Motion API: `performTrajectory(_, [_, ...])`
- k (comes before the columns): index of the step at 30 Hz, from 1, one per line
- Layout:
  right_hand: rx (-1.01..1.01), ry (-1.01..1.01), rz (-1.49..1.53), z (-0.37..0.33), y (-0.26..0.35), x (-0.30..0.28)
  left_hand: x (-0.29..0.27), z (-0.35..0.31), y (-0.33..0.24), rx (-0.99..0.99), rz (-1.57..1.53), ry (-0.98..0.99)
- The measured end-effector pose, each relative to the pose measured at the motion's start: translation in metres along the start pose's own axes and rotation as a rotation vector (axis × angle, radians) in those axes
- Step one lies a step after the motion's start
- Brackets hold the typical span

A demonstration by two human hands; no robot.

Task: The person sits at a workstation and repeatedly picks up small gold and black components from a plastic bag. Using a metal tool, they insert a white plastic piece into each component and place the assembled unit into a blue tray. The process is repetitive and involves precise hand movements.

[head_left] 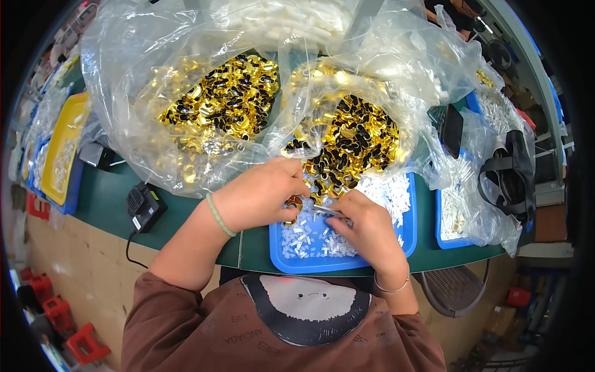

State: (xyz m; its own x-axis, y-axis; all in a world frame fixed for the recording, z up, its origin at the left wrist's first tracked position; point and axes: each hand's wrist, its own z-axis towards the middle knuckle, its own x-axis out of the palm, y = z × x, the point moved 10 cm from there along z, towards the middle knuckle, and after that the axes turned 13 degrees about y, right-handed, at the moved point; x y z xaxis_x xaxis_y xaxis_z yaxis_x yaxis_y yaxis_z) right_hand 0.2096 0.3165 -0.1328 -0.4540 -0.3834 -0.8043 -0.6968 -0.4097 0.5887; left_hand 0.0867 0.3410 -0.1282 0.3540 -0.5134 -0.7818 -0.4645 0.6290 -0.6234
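My left hand (263, 192), with a green band at the wrist, is closed around a small gold piece (294, 203) over the blue tray (406, 239). My right hand (365, 226), with a thin bracelet, pinches metal tweezers (330, 211) whose tip points at the gold piece. The tray holds several small white plastic parts (310, 242). Just beyond my hands lies an open clear bag of gold and black pieces (350, 139).
A second clear bag of gold and black pieces (226, 99) lies at the left, a bag of white parts (291, 22) behind. A black adapter (144, 208) with cable, a yellow tray (65, 146), another blue tray (441, 232), a dark phone (452, 129) and black straps (511, 173) surround them.
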Motion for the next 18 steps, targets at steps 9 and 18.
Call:
performTrajectory(9, [-0.004,-0.032,-0.159,0.005,0.006,0.007,0.011,0.002,0.004,-0.088,0.075,0.017])
performTrajectory(18, [-0.013,-0.052,-0.225,0.003,0.007,0.004,0.010,0.002,0.002,-0.047,0.114,-0.012])
